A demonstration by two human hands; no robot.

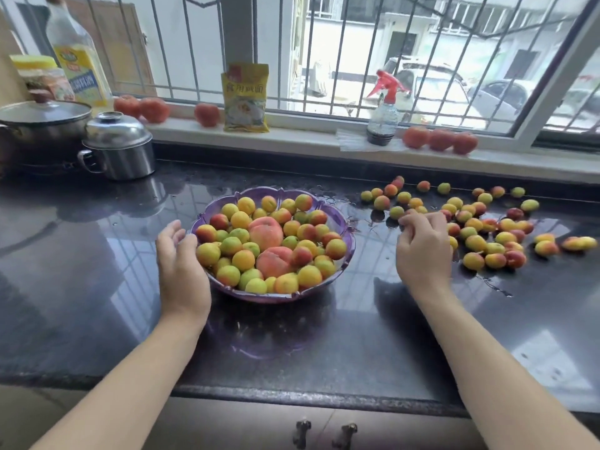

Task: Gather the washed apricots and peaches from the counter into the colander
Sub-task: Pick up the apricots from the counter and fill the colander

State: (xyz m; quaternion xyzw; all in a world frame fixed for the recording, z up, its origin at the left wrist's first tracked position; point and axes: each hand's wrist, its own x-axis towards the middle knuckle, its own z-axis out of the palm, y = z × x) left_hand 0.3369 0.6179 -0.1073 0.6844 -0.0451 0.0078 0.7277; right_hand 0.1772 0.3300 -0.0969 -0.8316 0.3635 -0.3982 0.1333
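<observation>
Left hand [181, 267] fingers relaxed, hiding colander [328, 203] rim; right hand [422, 251] fingers curled, contents unclear.

Home kitchen, dark stone counter [97, 254], lidded steel pots [118, 146], oil bottle [76, 56]; tomatoes [440, 139] along barred window sill

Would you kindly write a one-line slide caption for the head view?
Left hand steadies the purple colander of fruit while the right hand reaches for scattered apricots.

yellow packet [245, 98]: Chinese print, blurred | oil bottle [78, 56]: label unreadable | no other text
</observation>
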